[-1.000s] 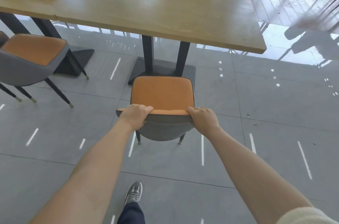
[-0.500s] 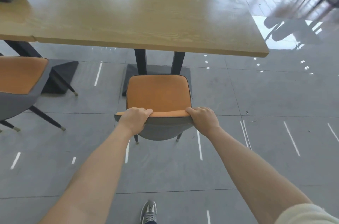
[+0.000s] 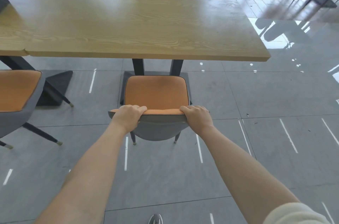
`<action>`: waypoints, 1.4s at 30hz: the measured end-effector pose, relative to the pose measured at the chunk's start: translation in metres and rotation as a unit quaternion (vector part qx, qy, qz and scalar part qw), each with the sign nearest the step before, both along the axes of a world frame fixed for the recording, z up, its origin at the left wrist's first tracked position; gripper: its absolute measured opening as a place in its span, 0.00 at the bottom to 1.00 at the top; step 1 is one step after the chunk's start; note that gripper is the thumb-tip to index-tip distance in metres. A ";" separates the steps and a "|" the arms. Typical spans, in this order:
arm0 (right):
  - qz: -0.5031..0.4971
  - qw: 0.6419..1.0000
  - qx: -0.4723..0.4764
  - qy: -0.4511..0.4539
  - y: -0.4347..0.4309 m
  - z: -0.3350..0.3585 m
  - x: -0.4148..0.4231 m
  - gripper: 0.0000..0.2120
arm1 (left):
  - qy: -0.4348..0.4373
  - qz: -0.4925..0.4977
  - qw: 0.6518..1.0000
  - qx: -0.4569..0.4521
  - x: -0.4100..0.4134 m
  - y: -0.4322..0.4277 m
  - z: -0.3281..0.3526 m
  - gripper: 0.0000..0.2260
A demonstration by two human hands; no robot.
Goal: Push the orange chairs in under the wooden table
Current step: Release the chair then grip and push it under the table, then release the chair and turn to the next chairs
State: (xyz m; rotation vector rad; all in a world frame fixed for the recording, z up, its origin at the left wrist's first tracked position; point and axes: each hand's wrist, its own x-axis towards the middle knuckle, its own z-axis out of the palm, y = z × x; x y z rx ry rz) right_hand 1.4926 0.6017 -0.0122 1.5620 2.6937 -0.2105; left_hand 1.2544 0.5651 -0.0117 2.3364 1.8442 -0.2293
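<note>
Wooden table [image 3: 128, 27] spans the far half of the scene on dark legs. 1 orange chair [image 3: 156, 91] stands at its near edge, centre; the seat's far edge lies just short of the tabletop edge, so the seat is fully exposed. Left hand [image 3: 128, 117] and right hand [image 3: 197, 118] each wrap closed over the top of the backrest, fingers curled onto the orange side, 1 at each end. A 2nd orange chair [image 3: 16, 91] stands at left, also clear of the table. Floor [image 3: 256, 95] is grey tile.
</note>
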 end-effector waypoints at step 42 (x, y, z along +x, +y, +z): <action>-0.160 0.983 -0.036 0.083 0.173 0.103 0.238 0.35 | -0.050 0.050 0.988 0.135 0.241 0.200 0.100 0.28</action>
